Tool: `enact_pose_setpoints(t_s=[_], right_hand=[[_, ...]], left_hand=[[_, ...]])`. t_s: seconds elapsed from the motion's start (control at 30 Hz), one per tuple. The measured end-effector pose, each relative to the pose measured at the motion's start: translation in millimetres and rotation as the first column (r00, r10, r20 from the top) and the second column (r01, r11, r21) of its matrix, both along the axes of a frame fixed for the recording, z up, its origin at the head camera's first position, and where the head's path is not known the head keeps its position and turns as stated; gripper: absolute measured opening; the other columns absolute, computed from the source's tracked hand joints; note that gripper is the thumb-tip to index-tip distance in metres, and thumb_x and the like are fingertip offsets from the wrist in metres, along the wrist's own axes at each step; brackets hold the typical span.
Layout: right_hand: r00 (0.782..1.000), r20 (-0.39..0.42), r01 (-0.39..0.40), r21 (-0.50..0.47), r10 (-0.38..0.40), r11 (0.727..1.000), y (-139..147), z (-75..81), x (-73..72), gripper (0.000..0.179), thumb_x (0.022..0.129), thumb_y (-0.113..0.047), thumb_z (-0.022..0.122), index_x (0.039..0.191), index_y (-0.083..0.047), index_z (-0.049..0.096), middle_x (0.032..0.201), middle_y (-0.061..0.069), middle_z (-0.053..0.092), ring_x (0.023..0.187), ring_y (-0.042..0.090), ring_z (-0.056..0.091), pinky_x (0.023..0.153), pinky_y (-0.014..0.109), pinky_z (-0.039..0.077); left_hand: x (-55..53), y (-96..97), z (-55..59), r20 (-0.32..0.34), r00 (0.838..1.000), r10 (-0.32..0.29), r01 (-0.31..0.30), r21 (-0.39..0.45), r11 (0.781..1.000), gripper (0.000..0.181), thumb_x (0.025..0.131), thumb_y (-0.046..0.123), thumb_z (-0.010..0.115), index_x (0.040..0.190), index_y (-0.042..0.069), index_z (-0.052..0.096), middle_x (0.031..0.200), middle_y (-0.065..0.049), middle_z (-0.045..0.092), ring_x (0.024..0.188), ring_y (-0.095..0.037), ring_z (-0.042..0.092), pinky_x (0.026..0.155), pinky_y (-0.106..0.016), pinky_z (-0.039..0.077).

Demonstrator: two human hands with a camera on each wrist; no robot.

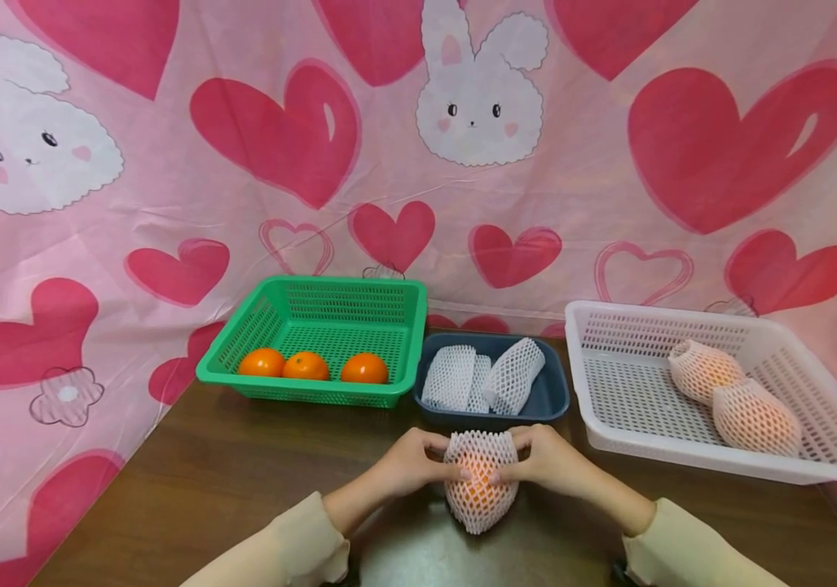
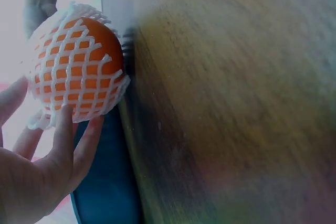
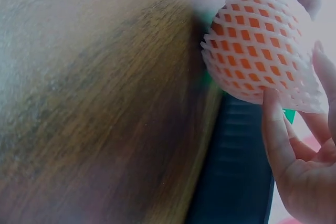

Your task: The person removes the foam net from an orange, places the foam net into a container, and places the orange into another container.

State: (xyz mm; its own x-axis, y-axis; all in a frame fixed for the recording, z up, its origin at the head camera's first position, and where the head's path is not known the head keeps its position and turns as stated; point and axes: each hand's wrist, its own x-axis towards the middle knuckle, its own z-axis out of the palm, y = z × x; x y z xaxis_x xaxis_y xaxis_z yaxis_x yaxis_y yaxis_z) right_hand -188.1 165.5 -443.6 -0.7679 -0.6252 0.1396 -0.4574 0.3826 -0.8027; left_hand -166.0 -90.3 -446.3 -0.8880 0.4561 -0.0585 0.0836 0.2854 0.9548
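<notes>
A: Biggest first?
B: Brown tabletop (image 1: 227,489). Along its far edge, in falling size: white basket (image 1: 623,391) by the far right corner, green basket (image 1: 330,393) toward the far left corner, dark blue tray (image 1: 455,421) between.
A: Smaller than those?
B: Left hand (image 1: 414,465) and right hand (image 1: 553,461), well in from the tabletop's side edges. Both grasping, thumbs on the near side, fingers toward the net's far end.
A: Grasping what?
B: Netted orange (image 1: 480,497), midway between the hands, just on the near side of the tray. Resting or slightly lifted: impossible to tell. In the left wrist view, a bare patch at one side of the mesh.
A: Other fruit?
B: Two netted fruits (image 1: 755,417) in the white basket, right of its middle; three bare oranges (image 1: 306,366) along the green basket's near side. Lightest: spare foam-net sleeves (image 1: 450,379), in the tray.
A: Step in hand?
B: Wrapping, apparently, and nearly done.
A: Next?
B: Probably an even tug over the bare patch, without tearing the mesh, then a gentle carry to the white basket.
</notes>
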Motion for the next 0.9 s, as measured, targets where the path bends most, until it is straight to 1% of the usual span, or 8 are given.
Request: enact_pose_setpoints(t_s=[0.1,0.27,0.33,0.43,0.53,0.6,0.77,0.9], right_hand=[[1.0,-0.017,0.019,-0.012,-0.019,1.0,-1.2,1.5,1.6,0.016,0.081,-0.023,0.088,0.088,-0.009,0.083,0.094,-0.006,0.072,0.091,0.005,0.064,0.079,0.025,0.052],[0.997,-0.077,0.029,-0.027,-0.031,0.999,-2.5,1.5,2.9,0.012,0.079,-0.02,0.089,0.08,-0.01,0.082,0.077,-0.013,0.065,0.073,0.001,0.056,0.064,0.022,0.048],[0.992,-0.119,0.03,-0.03,-0.033,0.999,-3.7,1.7,3.3,0.012,0.078,-0.02,0.09,0.076,-0.012,0.081,0.071,-0.016,0.06,0.067,-0.001,0.05,0.059,0.021,0.044],[0.985,-0.17,0.031,-0.038,-0.037,0.999,-6.7,3.7,4.6,0.013,0.077,-0.02,0.09,0.072,-0.015,0.079,0.066,-0.019,0.054,0.063,-0.002,0.044,0.054,0.02,0.04],[0.981,-0.193,0.022,-0.052,-0.031,0.998,-10.3,7.1,6.4,0.013,0.077,-0.019,0.09,0.072,-0.015,0.078,0.065,-0.019,0.054,0.063,-0.003,0.042,0.053,0.019,0.038],[0.977,-0.212,0.016,-0.064,-0.029,0.998,-13.1,8.6,7.2,0.013,0.078,-0.017,0.09,0.072,-0.015,0.078,0.066,-0.019,0.054,0.063,-0.003,0.043,0.053,0.02,0.039],[0.969,-0.243,0.004,-0.102,-0.029,0.995,-19.3,7.1,7.5,0.013,0.079,-0.015,0.089,0.075,-0.016,0.077,0.071,-0.016,0.059,0.067,-0.001,0.048,0.057,0.02,0.044],[0.975,-0.221,-0.002,-0.091,-0.018,0.996,-21.0,3.8,6.8,0.012,0.083,-0.021,0.087,0.087,-0.015,0.077,0.085,-0.011,0.067,0.077,0.002,0.056,0.066,0.025,0.051]], left_hand=[[0.4,0.5,-0.7,-0.05,0.999,-0.004,0.004,-0.003,1.0,0.013,0.085,0.011,0.084,0.087,0.0,0.077,0.077,0.004,0.065,0.07,-0.007,0.053,0.063,-0.02,0.043],[0.4,1.8,1.3,-0.1,0.995,0.001,-0.007,-0.051,0.999,0.011,0.086,0.012,0.083,0.093,0.003,0.082,0.098,0.0,0.077,0.088,-0.003,0.065,0.077,-0.02,0.052],[0.4,1.4,2.7,-0.112,0.994,0.01,-0.018,-0.07,0.997,0.012,0.086,0.013,0.083,0.093,0.003,0.083,0.096,-0.001,0.077,0.086,-0.005,0.065,0.075,-0.021,0.052],[-0.1,0.2,4.6,-0.124,0.992,0.019,-0.03,-0.086,0.996,0.012,0.086,0.014,0.082,0.092,0.003,0.083,0.085,0.002,0.075,0.075,-0.009,0.059,0.065,-0.021,0.048],[-0.8,-1.1,5.2,-0.13,0.991,0.027,-0.038,-0.086,0.996,0.013,0.088,0.015,0.081,0.091,0.002,0.081,0.077,0.003,0.069,0.069,-0.012,0.053,0.059,-0.022,0.042],[-1.1,-1.9,4.8,-0.115,0.993,0.032,-0.04,-0.071,0.997,0.014,0.089,0.015,0.08,0.094,0.001,0.08,0.079,0.002,0.069,0.07,-0.011,0.054,0.061,-0.021,0.045],[-1.0,-2.5,3.3,0.004,1.0,0.002,-0.002,-0.008,1.0,0.027,0.088,0.017,0.08,0.108,0.0,0.075,0.092,-0.001,0.073,0.079,-0.007,0.063,0.069,-0.024,0.054],[-1.4,-2.6,1.4,0.005,1.0,-0.021,0.021,-0.043,0.999,0.032,0.083,0.023,0.085,0.107,0.005,0.076,0.088,0.004,0.072,0.079,-0.007,0.061,0.069,-0.024,0.051]])
